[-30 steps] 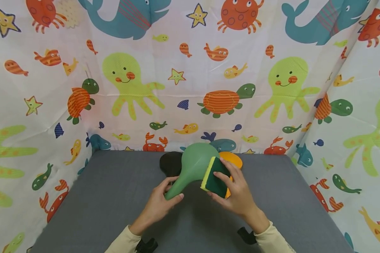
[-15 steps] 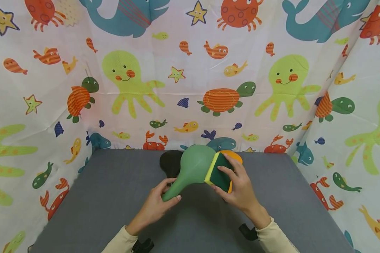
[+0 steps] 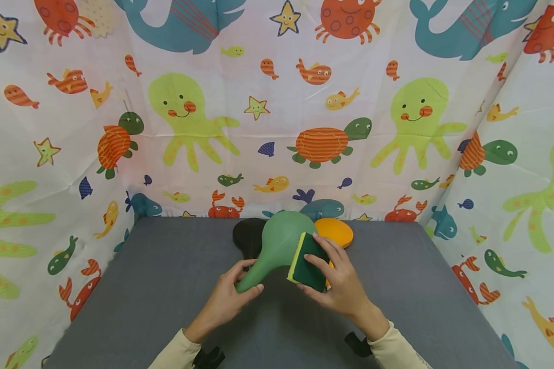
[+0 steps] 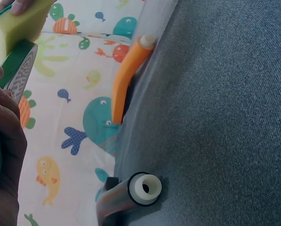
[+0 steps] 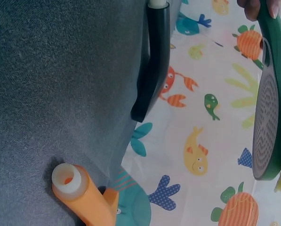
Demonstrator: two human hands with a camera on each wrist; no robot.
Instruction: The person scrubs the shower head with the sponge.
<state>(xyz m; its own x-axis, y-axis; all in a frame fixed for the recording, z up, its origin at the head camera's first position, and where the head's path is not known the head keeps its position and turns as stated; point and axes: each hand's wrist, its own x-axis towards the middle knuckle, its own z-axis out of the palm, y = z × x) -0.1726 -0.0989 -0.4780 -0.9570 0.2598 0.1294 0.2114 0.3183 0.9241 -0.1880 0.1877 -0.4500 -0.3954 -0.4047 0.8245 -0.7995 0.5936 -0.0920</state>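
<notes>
A green handheld shower head (image 3: pixel 286 230) is held above the table, its smooth back towards the head camera. My left hand (image 3: pixel 225 298) grips it by the handle end. In the right wrist view the pale, dotted spray face of the shower head (image 5: pixel 267 125) shows. My right hand (image 3: pixel 343 288) pinches a yellow and dark green sponge (image 3: pixel 310 265) between fingers and thumb. That sponge overlaps the right edge of the shower head's round part. In the left wrist view the yellow side of the sponge (image 4: pixel 22 26) meets the rim of the green shower head (image 4: pixel 19 70).
Behind the green one, a black shower head (image 3: pixel 247 238) lies to the left and an orange shower head (image 3: pixel 336 233) to the right. Both rest on the grey table (image 3: pixel 166 287) near its back edge. A sea-animal curtain (image 3: pixel 277 128) surrounds the back and sides.
My right hand moved the sponge slightly up and right, then down and left along the shower head's right edge. The green shower head shifted slightly left, then stayed nearly still in my left hand.
</notes>
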